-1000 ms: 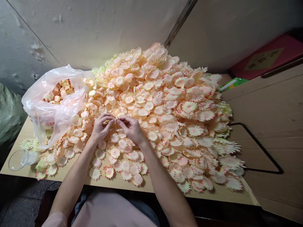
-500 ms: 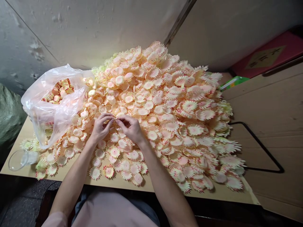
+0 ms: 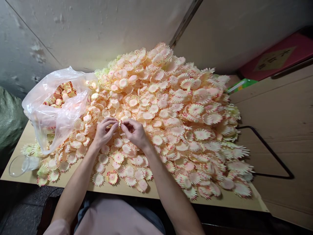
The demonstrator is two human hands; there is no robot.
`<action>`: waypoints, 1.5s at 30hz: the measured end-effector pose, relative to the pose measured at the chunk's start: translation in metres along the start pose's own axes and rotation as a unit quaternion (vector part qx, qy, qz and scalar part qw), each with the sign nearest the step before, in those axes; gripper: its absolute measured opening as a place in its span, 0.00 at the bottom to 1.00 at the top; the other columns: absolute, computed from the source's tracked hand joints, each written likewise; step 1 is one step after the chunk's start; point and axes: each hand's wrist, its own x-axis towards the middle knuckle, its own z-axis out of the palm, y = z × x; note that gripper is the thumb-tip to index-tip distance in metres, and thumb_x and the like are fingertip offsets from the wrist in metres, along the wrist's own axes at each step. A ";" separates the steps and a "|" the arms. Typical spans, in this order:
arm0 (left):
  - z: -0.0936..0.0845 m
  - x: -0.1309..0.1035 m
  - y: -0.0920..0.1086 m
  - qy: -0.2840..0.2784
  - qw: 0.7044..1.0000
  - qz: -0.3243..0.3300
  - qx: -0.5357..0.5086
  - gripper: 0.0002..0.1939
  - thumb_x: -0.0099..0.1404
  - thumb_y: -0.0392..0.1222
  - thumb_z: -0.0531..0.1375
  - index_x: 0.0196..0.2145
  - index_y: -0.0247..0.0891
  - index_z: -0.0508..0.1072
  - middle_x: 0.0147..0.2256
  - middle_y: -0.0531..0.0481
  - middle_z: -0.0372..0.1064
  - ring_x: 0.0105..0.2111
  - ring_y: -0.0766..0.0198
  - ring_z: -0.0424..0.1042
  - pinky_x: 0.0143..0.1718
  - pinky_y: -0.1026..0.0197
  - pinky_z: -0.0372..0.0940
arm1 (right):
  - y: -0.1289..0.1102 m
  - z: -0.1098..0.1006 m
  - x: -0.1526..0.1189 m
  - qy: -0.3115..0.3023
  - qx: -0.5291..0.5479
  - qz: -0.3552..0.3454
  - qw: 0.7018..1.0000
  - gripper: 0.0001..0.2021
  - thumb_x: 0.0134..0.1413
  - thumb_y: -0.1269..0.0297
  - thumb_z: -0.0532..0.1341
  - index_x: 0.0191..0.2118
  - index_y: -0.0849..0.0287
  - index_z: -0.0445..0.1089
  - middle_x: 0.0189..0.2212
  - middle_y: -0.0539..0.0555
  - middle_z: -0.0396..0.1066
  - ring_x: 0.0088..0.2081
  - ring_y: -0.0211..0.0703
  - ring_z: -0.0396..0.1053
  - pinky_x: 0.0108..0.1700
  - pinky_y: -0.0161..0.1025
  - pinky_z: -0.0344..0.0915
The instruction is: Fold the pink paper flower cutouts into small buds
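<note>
a pale wooden bench (image 3: 24, 135) stands against grey plaster walls, and nearly all of it is buried under a heap of fabric flower petals (image 3: 176, 111), cream and peach discs with fringed edges tipped in red, some greenish at the rim of the pile. at its left a clear plastic bag (image 3: 52, 111) lies open with smaller, cupped flower pieces (image 3: 60, 94) inside it and spilling out just beside its mouth. a clear plastic cup (image 3: 18, 165) lies at the near left corner, a red box (image 3: 276, 58) and a green packet (image 3: 241, 85) sit far right, and a black metal rod (image 3: 269, 151) bends across the boards there.

the left hand (image 3: 104, 130) and the right hand (image 3: 134, 132) meet above the near slope of the heap, fingertips touching; between them each grip is closed narrow on one small flower piece (image 3: 119, 123), pinched by thumb and forefinger from both sides. it is too small to tell just how it is folded.

judging by how things lie, the work looks far from finished: the loose heap is huge beside what the bag holds, and only a single piece is in hand
</note>
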 end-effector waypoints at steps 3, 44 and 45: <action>-0.001 0.000 -0.001 0.003 1.000 -0.002 0.001 0.09 0.65 0.43 0.60 0.33 0.36 0.77 0.37 0.43 0.74 0.38 0.63 0.74 0.40 0.61 0.69 | -0.002 -0.001 0.000 -0.001 0.005 0.004 1.000 0.08 0.59 0.61 0.58 0.35 0.59 0.70 0.32 0.55 0.70 0.32 0.41 0.67 0.34 0.38 0.66; -0.001 -0.001 -0.007 0.005 0.999 -0.030 -0.023 0.11 0.61 0.47 0.63 0.30 0.36 0.76 0.37 0.42 0.72 0.37 0.63 0.73 0.27 0.67 0.66 | -0.002 -0.005 0.000 -0.034 0.046 0.023 0.998 0.11 0.61 0.57 0.57 0.34 0.58 0.69 0.31 0.52 0.68 0.32 0.39 0.65 0.33 0.36 0.63; -0.001 -0.001 -0.007 0.006 0.999 -0.029 -0.023 0.11 0.61 0.47 0.64 0.30 0.36 0.77 0.37 0.42 0.72 0.37 0.63 0.73 0.28 0.67 0.67 | -0.001 -0.005 0.001 -0.034 0.046 0.023 0.998 0.11 0.61 0.57 0.57 0.34 0.59 0.69 0.31 0.52 0.68 0.32 0.39 0.65 0.34 0.36 0.63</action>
